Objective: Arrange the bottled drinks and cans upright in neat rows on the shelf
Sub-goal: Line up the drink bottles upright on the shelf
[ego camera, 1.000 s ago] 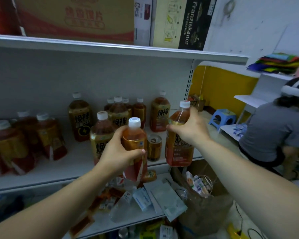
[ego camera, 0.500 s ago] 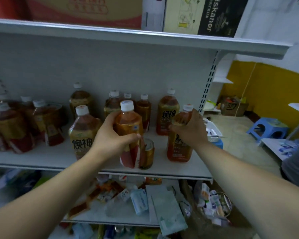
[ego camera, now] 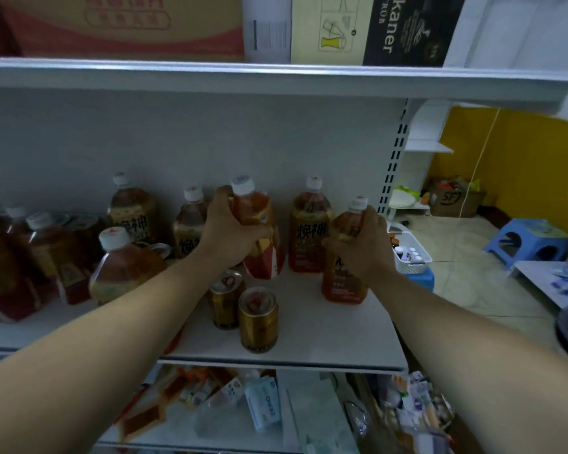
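Note:
My left hand (ego camera: 230,231) grips an orange-brown bottle with a red and white label (ego camera: 263,253), tilted slightly, its base down on the white shelf (ego camera: 325,335) near the back. My right hand (ego camera: 361,247) holds a second amber bottle (ego camera: 343,283) standing at the shelf's right end. Another upright bottle (ego camera: 309,231) stands between them at the back. Two gold cans (ego camera: 258,319) stand upright in front of my left hand. More bottles (ego camera: 128,211) stand to the left; one (ego camera: 122,270) leans in front.
Cardboard boxes (ego camera: 374,27) sit on the upper shelf. The lower shelf (ego camera: 276,417) holds loose packets and papers. A white basket (ego camera: 410,253), a blue stool (ego camera: 532,240) and a yellow wall lie to the right. A person's grey sleeve shows at the right edge.
Both hands have pushed their bottles further back onto the shelf. The left bottle now rests behind the cans. My view has shifted closer and leftward, and a second can now shows.

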Available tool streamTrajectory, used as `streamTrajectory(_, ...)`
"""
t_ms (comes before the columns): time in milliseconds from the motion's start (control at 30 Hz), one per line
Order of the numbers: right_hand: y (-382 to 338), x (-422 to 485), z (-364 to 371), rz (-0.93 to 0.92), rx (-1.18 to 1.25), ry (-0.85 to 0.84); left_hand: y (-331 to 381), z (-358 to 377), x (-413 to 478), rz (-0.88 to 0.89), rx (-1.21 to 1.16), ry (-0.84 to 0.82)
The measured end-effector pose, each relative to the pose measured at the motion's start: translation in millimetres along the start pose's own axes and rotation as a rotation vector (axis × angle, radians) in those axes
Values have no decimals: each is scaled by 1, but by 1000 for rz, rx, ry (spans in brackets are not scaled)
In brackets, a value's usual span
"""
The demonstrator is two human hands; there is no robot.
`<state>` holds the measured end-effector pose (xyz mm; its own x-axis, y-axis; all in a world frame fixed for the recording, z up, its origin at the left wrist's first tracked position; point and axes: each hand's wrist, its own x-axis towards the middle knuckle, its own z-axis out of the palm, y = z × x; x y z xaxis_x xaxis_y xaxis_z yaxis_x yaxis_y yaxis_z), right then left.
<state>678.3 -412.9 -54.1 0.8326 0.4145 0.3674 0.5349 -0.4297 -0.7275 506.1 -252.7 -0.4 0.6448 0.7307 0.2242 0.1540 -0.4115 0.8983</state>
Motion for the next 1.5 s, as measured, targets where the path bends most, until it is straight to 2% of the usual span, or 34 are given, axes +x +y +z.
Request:
streamTrajectory(133,7,15,5,-5,-11,20,-25,16,17,-42,132,-22)
streamTrajectory(267,16,30,9,-16,-25,50,-34,27,19,6,313,-70)
streamTrajectory(667,33,71,17,-33,-38,20,-66,38,40,19,370,-87)
streamTrajectory(800,33,74,14,-47,-178,-19,-66,32,39,-7,347,-165)
streamTrajectory(900,27,74,9,20,-287,-81,-59,19,36,-30,329,-198)
streamTrajectory(1000,15,63,9,83,-370,-106,-56,2,23,19,517,-257)
streamTrajectory(1067,2,40,13,-15,-419,-35,-56,-9,11,66,664,-353)
streamTrajectory(1133,-17,7,19,-244,-335,47,-59,-16,0,82,761,-454)
streamTrajectory(1167,-28,-12,23,-317,-233,-18,-60,-17,-5,67,777,-492)
streamTrajectory(1200,-38,-32,28,-336,-145,-175,-61,-18,-8,41,775,-522)
streamTrajectory(1267,-47,-68,43,-270,-99,-581,-62,-19,-12,-19,743,-574)
streamTrajectory(1300,-47,-82,53,-225,-95,-692,-66,-19,-13,-57,727,-609)
streamTrajectory(1367,-43,-101,70,-149,-63,-742,-74,-21,-14,-88,707,-656)
streamTrajectory(1500,-37,-120,70,30,146,-583,-87,-26,-22,-116,610,-594)
